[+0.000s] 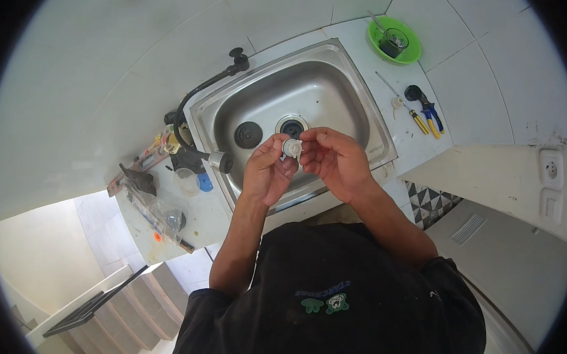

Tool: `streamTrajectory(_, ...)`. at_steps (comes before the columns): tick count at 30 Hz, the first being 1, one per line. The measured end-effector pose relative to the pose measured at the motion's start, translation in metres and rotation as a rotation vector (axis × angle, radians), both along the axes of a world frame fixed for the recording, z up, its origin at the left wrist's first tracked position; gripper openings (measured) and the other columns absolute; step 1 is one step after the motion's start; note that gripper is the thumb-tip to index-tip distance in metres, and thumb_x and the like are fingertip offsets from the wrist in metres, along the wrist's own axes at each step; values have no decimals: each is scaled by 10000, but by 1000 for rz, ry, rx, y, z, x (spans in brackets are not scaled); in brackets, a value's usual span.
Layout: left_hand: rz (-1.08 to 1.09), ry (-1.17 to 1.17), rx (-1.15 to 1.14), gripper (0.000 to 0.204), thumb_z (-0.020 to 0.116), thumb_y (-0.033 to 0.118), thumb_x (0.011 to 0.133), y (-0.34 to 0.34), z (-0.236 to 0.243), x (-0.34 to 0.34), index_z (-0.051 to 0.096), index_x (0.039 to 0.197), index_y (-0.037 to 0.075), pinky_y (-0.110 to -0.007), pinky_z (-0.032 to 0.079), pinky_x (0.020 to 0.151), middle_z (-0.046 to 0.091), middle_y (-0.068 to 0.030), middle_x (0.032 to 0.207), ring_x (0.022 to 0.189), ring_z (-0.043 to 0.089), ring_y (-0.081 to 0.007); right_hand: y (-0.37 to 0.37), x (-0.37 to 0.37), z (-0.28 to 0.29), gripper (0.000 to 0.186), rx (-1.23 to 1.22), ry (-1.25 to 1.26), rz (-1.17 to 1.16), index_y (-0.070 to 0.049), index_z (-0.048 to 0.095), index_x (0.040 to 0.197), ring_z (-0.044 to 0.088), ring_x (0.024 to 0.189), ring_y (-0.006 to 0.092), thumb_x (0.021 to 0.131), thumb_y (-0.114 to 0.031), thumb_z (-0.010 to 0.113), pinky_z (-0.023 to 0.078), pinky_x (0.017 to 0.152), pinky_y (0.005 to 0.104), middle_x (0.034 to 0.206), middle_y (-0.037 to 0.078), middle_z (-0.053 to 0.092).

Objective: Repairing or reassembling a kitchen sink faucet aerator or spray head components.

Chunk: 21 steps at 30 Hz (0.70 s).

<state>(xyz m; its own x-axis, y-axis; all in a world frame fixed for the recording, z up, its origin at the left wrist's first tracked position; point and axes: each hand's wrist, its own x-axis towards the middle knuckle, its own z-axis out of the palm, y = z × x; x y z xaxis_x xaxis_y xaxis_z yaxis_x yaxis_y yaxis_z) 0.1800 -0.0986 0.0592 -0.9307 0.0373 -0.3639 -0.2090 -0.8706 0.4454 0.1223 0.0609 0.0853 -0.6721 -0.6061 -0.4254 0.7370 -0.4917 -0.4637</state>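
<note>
Above the sink, my left hand (270,170) pinches a small round white fitting (292,148) with a greyish rim between thumb and fingers. My right hand (337,159) meets it from the other side, thumb and forefinger closed at the fitting's edge and the other fingers curled below. Whether a thin strip also lies between the right fingertips is too small to tell. Beneath both hands is the steel sink (349,84), its round drain (292,125) just beyond the fingertips. A dark round disc (248,135) lies in the basin left of the drain.
A black flexible faucet (195,92) arches over the sink's left side. Cluttered tools and a clear plastic bag (166,219) cover the left counter. On the right counter lie a screwdriver (415,116), blue-yellow pliers (431,114) and a green bowl (410,55) holding a glass (394,43).
</note>
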Motion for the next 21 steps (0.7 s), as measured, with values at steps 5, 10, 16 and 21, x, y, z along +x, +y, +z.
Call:
streamTrajectory(5, 30, 109, -64, 202, 599, 211, 923, -3, -1, -3, 584, 1036, 44, -242, 378, 591, 606, -36, 838, 643, 479, -108, -2, 2, 9, 120, 139, 196, -35, -7, 582, 967, 607, 724, 147, 889, -22, 492, 495, 632, 282, 813, 62, 611)
streamTrajectory(10, 50, 166, -115, 194, 593, 200, 927, -4, 3, -5, 574, 1048, 50, -251, 376, 598, 602, -35, 832, 649, 491, -112, -1, 11, 18, 161, 104, 404, -229, -10, 526, 980, 603, 755, 160, 875, 29, 411, 527, 714, 329, 865, 78, 587)
streamTrajectory(16, 100, 222, -355, 201, 604, 211, 924, -1, 9, -5, 576, 1036, 47, -235, 360, 630, 581, -9, 827, 660, 444, -88, -3, 9, 39, 199, 199, 544, -309, 5, 487, 959, 582, 770, 127, 880, 59, 312, 561, 812, 355, 895, 79, 531)
streamTrajectory(21, 146, 270, -559, 166, 627, 147, 909, -2, 13, -3, 596, 1029, 35, -201, 335, 636, 542, 22, 825, 678, 412, -49, -1, 4, 43, 190, 228, 539, -265, 0, 480, 944, 555, 761, 105, 882, 53, 309, 563, 839, 371, 892, 66, 504)
